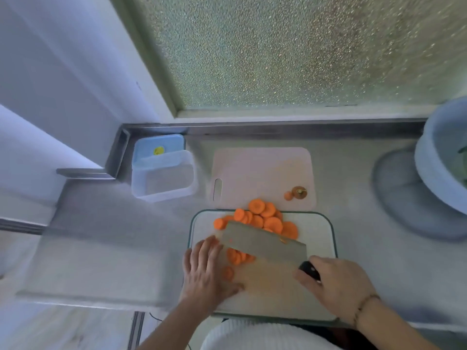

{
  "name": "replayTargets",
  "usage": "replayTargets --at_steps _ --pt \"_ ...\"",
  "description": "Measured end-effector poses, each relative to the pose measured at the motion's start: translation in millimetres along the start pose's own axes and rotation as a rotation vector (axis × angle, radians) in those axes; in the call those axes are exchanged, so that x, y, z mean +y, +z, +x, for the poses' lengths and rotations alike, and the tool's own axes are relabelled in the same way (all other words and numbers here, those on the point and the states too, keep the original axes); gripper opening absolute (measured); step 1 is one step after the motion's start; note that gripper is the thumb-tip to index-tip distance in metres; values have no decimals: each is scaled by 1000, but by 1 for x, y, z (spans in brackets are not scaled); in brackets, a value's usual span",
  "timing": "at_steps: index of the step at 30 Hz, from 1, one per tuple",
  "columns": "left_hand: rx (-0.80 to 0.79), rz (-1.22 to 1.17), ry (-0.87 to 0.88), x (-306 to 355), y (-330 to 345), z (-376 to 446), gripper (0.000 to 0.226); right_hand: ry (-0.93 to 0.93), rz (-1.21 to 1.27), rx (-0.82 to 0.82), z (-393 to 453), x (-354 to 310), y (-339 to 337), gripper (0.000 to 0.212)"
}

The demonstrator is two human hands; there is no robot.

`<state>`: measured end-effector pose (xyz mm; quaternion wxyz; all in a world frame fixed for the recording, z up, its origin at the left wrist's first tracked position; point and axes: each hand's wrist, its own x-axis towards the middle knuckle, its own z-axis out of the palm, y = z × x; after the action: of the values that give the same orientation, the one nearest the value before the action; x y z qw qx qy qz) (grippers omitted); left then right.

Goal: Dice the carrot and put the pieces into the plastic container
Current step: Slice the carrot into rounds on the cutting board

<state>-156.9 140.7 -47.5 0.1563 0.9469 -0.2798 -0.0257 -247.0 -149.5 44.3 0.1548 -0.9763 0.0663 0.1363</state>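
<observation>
Head view: two cutting boards point(318, 238), one container point(164, 181) (empty).

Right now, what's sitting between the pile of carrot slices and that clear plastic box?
In the head view, only bare steel counter and the pink mat's handle corner separate the carrot slices from the empty plastic container.

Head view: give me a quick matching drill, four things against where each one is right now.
Things:
1. cleaver
2. container
3. carrot top
4. bowl

Places:
A. far left of the boards
B. on the pink board
C. right edge of the counter
D. in the right hand

Pairs: 1-D, 2-A, 3-B, 4-C
</observation>
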Motion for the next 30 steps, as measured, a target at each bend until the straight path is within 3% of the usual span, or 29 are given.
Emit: replayTargets --at_steps 7,10,12,14,16,18,20,27,30 --pt "-96 -5 -67 -30 -16 45 114 42 -78 22 -12 -11 0 104" --pt "-55 -90 54 -45 -20 54 120 54 -101 9 -16 -16 -6 106" --pt "86 -252 131 -48 -31 53 103 48 -144 34 -17 -21 -12 106" --pt "289 -394 156 -37 -48 58 66 42 -180 70 -18 -25 -18 105" --pt "391 -418 253 -9 -64 77 32 30 -188 105 -15 -28 -21 100" --pt "286 -352 488 26 -70 97 17 37 -227 108 -11 -29 -19 85" --pt "150 -281 672 53 -68 112 15 19 -265 225 -8 -27 -12 76" --pt "39 -171 860 80 -61 138 18 -44 -333 313 -5 -15 -8 74" --pt "37 -130 926 89 -57 144 13 1 -303 206 -5 -8 -9 77"
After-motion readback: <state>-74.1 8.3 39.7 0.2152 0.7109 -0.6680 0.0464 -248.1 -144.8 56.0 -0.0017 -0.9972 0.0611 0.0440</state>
